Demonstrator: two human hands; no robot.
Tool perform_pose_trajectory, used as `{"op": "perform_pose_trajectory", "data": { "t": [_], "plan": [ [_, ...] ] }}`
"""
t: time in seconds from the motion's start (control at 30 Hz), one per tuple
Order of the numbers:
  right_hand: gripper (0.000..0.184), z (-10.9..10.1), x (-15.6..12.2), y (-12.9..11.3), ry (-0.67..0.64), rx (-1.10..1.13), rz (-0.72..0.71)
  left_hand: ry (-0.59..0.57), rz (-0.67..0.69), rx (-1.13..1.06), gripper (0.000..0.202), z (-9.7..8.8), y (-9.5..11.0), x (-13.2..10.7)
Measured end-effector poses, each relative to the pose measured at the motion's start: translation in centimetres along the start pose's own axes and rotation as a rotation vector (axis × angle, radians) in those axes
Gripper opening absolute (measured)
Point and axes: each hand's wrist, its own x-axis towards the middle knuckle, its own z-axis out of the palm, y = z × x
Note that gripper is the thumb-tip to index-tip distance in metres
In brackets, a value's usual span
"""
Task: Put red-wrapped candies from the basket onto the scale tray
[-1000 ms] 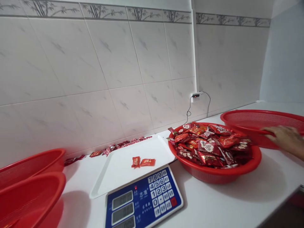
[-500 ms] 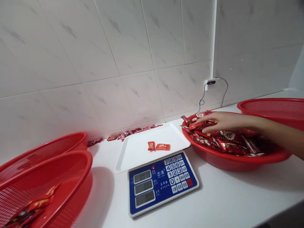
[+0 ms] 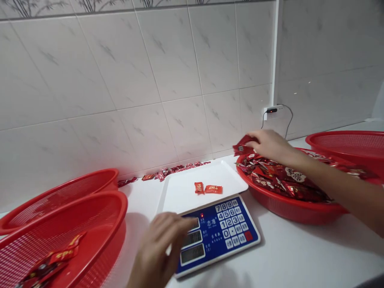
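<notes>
My right hand (image 3: 268, 145) pinches red wrapped candy (image 3: 242, 149) above the left rim of a red plastic basket (image 3: 288, 210) heaped with shiny red candy packets (image 3: 271, 180). In front of the digital scale (image 3: 217, 236) hovers my left hand (image 3: 163, 244), slightly blurred. It is empty, with its fingers bent and the thumb apart, covering part of the displays. On the scale's white tray (image 3: 180, 186) lie two small red candies, an upright one (image 3: 198, 188) and a flat one (image 3: 213, 189).
Two red baskets overlap at the left, one behind (image 3: 90, 182) and one in front (image 3: 118, 224) with several candies (image 3: 51, 262) inside. Another red basket (image 3: 348, 140) stands at the far right. Candies (image 3: 180, 168) line the tiled wall, where a power strip (image 3: 271, 111) hangs with a cable.
My right hand has lifted out of the heaped basket with candy in its fingers. My left hand has come into view over the scale's displays. The view has shifted slightly.
</notes>
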Motion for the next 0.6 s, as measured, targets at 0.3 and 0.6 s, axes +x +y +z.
{"op": "perform_pose_trajectory", "data": {
  "t": [0.3,0.6],
  "plan": [
    [0.014,2.7,0.4,-5.1,-0.089,0.948,-0.144,0.149,-0.440,-0.163,0.022,0.8,-3.2,4.7],
    [0.015,4.8,2.5,-5.8,-0.482,1.050,-0.039,0.107,-0.686,-0.594,0.037,4.6,-5.2,10.7]
  ]
}}
